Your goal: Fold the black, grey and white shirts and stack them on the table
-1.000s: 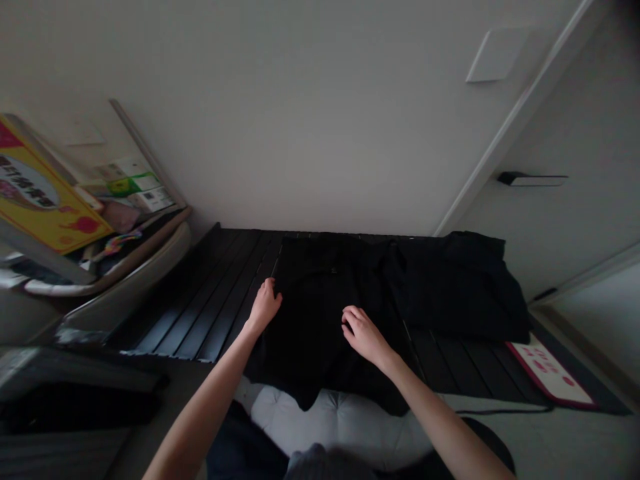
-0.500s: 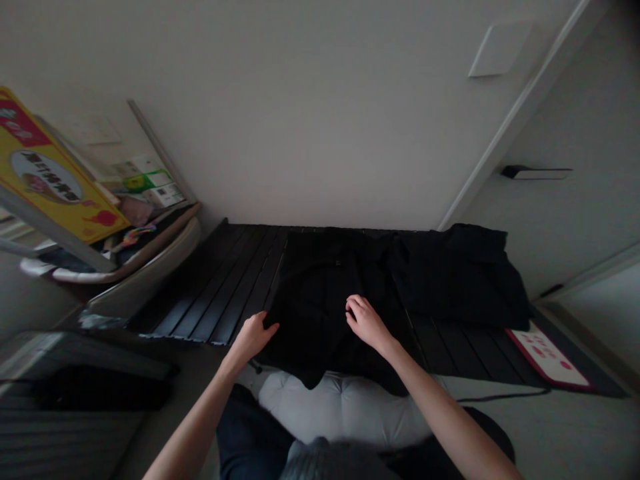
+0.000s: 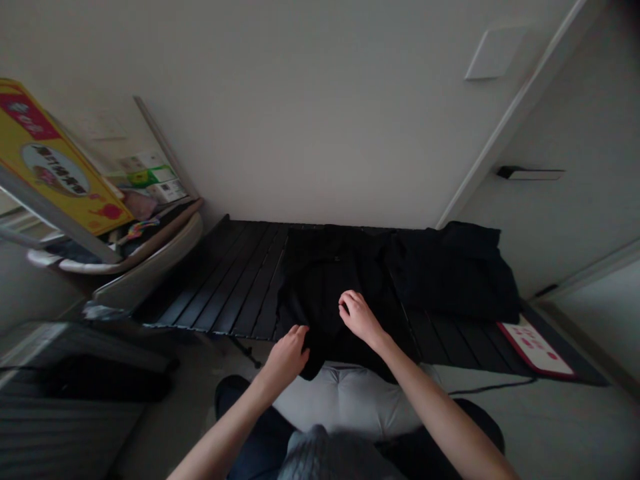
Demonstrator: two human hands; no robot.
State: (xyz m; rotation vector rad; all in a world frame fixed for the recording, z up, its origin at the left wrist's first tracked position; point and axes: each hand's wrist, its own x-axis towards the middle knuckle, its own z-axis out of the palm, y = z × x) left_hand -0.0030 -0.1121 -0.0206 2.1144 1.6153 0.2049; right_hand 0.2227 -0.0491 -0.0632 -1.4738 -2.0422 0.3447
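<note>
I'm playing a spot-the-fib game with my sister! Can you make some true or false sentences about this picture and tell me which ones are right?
1. The right hand rests on the black garment. True.
2. The left hand holds a yellow sign. False: it is at the garment's near edge.
3. A dark cloth heap lies to the right of the garment. True.
4. The table top is white. False: the slatted table is black.
</note>
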